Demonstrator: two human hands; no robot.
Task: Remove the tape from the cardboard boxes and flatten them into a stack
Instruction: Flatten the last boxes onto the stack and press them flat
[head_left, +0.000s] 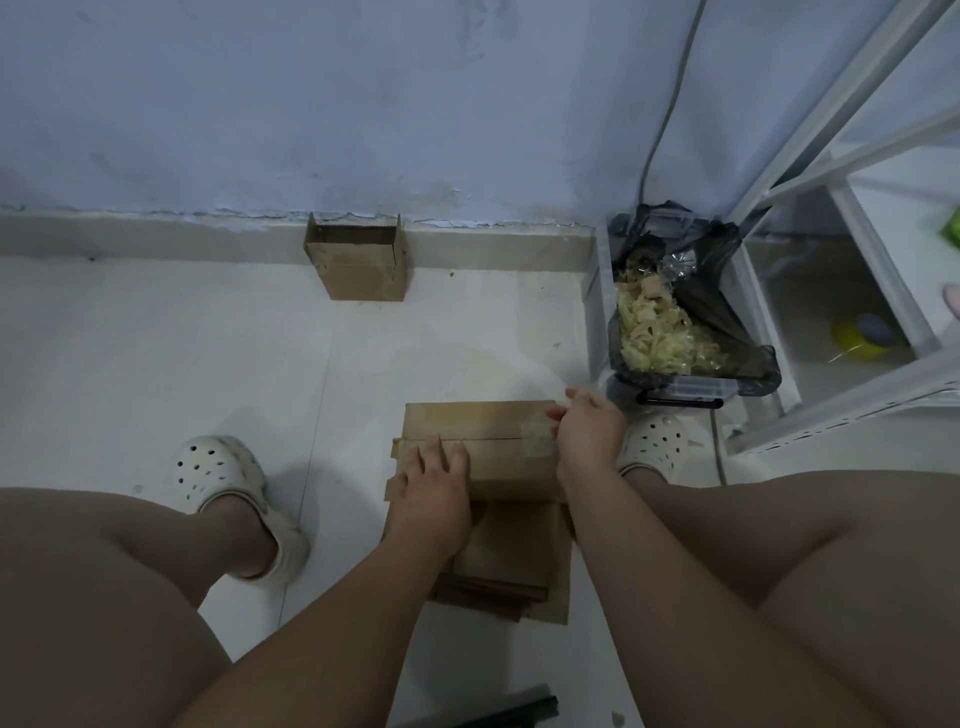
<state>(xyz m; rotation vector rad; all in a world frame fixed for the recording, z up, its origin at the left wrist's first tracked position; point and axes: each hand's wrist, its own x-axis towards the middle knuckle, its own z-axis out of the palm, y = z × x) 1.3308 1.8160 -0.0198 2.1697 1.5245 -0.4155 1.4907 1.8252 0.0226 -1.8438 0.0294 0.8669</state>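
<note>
A brown cardboard box (488, 423) lies on the floor between my feet, on top of a stack of flattened cardboard (514, 566). Clear tape (537, 439) runs along its centre seam at the right end. My left hand (434, 486) rests flat on the box's left half with fingers spread. At the box's right end my right hand (589, 428) has its fingers curled at the tape's end; whether it pinches the tape is hidden. Another cardboard box (358, 260), open at the top, stands against the wall.
A bin with a black bag (691, 306) full of crumpled tape stands right of the box. A white metal shelf (852, 218) fills the right side, and a grey cable (670, 104) hangs down the wall. My feet in white clogs (223, 473) flank the stack.
</note>
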